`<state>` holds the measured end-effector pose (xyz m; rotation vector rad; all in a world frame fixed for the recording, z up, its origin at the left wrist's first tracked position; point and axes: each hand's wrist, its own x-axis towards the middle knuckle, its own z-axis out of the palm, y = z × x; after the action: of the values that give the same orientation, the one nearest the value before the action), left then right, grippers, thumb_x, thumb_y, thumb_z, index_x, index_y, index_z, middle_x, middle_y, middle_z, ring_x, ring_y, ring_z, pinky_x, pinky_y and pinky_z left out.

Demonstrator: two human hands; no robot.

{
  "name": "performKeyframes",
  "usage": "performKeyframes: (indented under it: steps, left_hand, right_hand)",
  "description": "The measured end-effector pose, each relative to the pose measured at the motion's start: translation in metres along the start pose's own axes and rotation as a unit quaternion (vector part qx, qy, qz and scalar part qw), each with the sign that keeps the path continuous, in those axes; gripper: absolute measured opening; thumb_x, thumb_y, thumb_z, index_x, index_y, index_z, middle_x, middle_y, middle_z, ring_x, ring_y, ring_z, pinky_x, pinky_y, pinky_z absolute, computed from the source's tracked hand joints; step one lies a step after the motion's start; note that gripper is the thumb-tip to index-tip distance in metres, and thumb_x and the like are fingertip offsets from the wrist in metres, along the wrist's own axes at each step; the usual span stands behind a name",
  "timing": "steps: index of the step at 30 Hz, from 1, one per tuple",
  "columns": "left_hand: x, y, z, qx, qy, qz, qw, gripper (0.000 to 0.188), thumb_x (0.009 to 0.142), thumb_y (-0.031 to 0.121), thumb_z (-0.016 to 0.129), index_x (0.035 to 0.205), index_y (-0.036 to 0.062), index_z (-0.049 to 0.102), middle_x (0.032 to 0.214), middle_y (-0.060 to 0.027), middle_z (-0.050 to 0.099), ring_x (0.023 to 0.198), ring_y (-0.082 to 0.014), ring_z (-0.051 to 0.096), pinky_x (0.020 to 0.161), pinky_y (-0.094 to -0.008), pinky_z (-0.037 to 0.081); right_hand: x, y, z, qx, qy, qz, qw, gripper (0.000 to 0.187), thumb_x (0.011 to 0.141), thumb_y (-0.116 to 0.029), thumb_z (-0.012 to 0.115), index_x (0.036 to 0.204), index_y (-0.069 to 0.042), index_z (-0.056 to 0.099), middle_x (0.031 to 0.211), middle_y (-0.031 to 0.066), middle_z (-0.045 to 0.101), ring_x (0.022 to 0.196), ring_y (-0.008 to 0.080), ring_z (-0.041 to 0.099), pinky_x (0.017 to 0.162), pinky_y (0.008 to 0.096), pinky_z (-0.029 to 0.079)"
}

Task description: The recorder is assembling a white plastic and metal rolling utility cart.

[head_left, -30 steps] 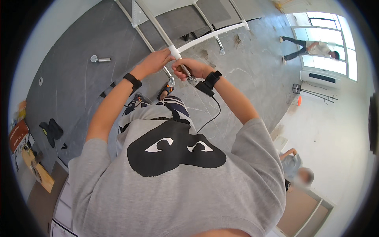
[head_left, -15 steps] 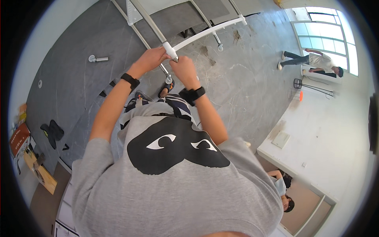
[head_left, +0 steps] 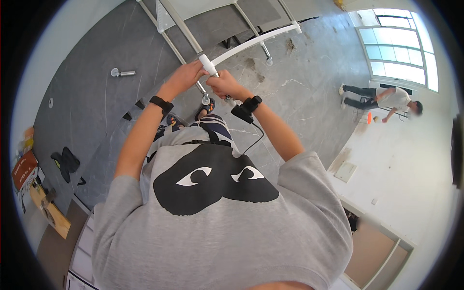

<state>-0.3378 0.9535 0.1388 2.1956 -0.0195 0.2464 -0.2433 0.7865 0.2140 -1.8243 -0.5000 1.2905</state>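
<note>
- Right forearm [head_left: 278, 128] had swung outward since half a second earlier, bringing the black wrist unit [head_left: 241, 113] and its cable [head_left: 261, 137] into view; the co-worker [head_left: 394, 98] had shifted toward an orange item [head_left: 369, 118]; the frame held about the same place.
- Gray floor [head_left: 299, 82], marbled with pale veins, spread under everything.
- Metal-tube frame [head_left: 181, 28] stood at the top, ahead of the person; white curved bar [head_left: 251, 42] ran right from its near corner.
- Black shoes [head_left: 65, 163] lay at far left, well apart from the frame.
- Left hand [head_left: 186, 77] was at the corner, fingers bent against the connector's lower end; couldn't tell if it closed around anything.
- Right hand [head_left: 224, 84] was closed around the metal leg piece, just beside the left hand.
- Metal leg piece [head_left: 229, 100] sat below the corner, tilted, mostly covered by the right hand.
- Loose caster [head_left: 122, 73] with metal stem lay on its side on the floor, left of both hands.
- White connector [head_left: 207, 64] joined tube and curved bar.
</note>
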Motion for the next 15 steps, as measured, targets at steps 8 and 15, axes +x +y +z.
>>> performKeyframes:
  steps: [8,15]
  left_hand:
    - [0.008,0.003,-0.007,-0.029,-0.016,-0.001,0.999,0.038,0.096,0.038,0.050,0.114,0.0043,0.054,0.106,-0.0188,0.062,0.097,-0.0415,0.058,0.081,-0.0460,0.048]
    - [0.006,0.013,-0.016,-0.032,-0.029,-0.045,0.998,0.034,0.098,0.034,0.048,0.113,0.0040,0.053,0.101,-0.0196,0.062,0.095,-0.0412,0.059,0.079,-0.0464,0.048]
  right_hand:
    - [0.007,-0.007,-0.016,0.125,-0.166,0.037,0.978,0.035,0.085,-0.013,0.059,0.056,-0.011,0.040,0.047,-0.0023,0.039,0.036,0.0081,0.037,0.035,0.0263,0.029]
    - [0.013,-0.016,-0.011,0.300,-0.251,0.092,0.916,0.037,0.092,-0.020,0.059,0.060,-0.013,0.040,0.046,-0.0053,0.029,0.035,0.0082,0.028,0.035,0.0265,0.027]
